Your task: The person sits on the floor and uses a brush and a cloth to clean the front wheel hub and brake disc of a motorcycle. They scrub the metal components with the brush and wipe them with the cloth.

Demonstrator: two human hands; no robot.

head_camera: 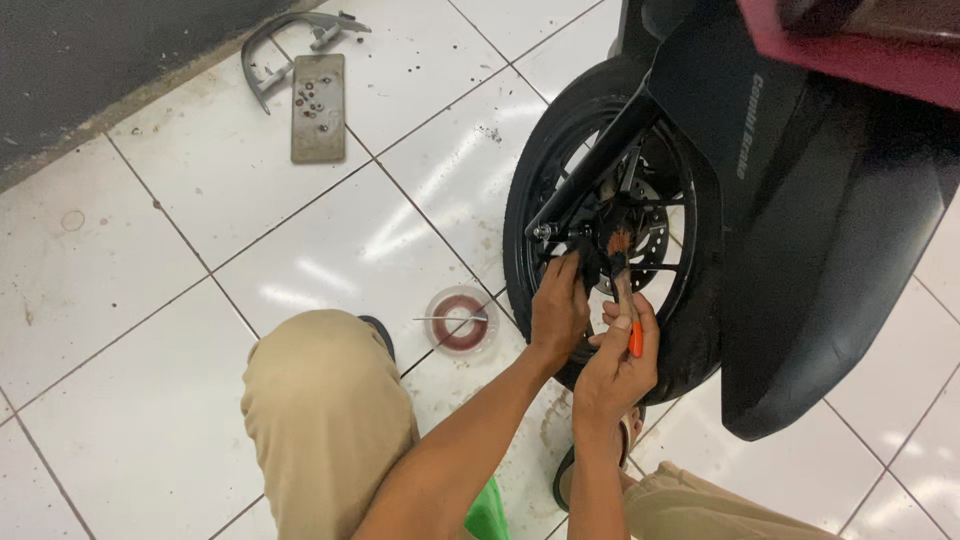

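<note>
While the left hand (558, 312) pinches a dark part at the hub of the black front wheel (600, 220), the right hand (615, 365) is clamped around an orange-handled brush (628, 310) touching that hub, a small round dish (461, 320) lying near on the white tiled floor (150, 330).

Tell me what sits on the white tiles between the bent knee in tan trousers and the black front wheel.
In the head view, a small round clear dish with reddish contents lies there, a thin metal rod resting across it.
</note>
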